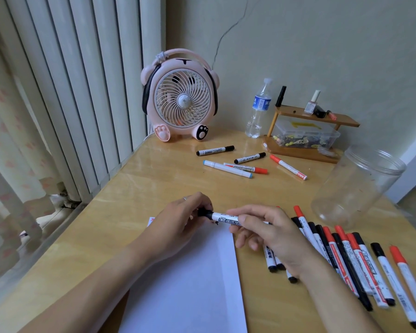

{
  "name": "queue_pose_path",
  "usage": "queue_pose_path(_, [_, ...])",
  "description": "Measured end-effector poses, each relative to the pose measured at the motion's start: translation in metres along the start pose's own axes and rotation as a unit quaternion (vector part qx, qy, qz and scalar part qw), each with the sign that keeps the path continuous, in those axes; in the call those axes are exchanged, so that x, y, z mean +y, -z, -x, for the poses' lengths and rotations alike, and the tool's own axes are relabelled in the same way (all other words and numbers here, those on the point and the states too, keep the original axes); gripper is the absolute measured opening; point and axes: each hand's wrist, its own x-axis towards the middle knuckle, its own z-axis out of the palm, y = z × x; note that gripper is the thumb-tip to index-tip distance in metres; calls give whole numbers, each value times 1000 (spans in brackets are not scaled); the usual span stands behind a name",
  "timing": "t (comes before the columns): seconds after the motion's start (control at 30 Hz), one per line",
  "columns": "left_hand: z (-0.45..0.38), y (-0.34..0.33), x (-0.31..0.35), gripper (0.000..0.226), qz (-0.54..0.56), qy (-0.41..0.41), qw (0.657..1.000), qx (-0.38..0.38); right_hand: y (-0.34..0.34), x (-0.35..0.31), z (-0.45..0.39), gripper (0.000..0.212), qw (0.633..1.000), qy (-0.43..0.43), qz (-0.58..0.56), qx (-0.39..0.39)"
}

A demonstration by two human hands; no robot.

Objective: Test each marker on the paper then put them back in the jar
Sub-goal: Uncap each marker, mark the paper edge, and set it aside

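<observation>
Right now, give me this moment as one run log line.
left hand: pinches marker's black cap | right hand: holds marker barrel | paper: unmarked | jar: empty

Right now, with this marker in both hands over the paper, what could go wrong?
1. The left hand grips the black cap end while the right hand holds the barrel of the marker; a sudden pull could jerk the tip across skin or the paper.
2. The jar looks tilted near the table's right edge; a bump might roll it off.
3. The right forearm lies over the row of markers and could scatter them.
</observation>
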Motion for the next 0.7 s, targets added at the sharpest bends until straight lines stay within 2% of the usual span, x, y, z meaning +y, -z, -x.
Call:
queue_pose_path(0.13, [-1,0,-8,11,-47,-15,999,-8,0,1,3,25,986,14,167,-1])
queue_pose_path(0.23, [-2,-1,-7,6,-60,-34,997,-23,-15,10,4,9,954,82,287,36])
queue_pose_path(0.27, [-2,-1,-6,5,-60,-40,997,-24,-20,12,4,10,942,103,315,48])
queue_pose_path(0.43, [-1,-2,0,9,-60,-42,997,-24,-25,15,5,14,935,137,317,79])
queue_pose_path(0.7, [1,-3,2,14,-65,-36,997,-33,-27,12,9,29,946,109,295,74])
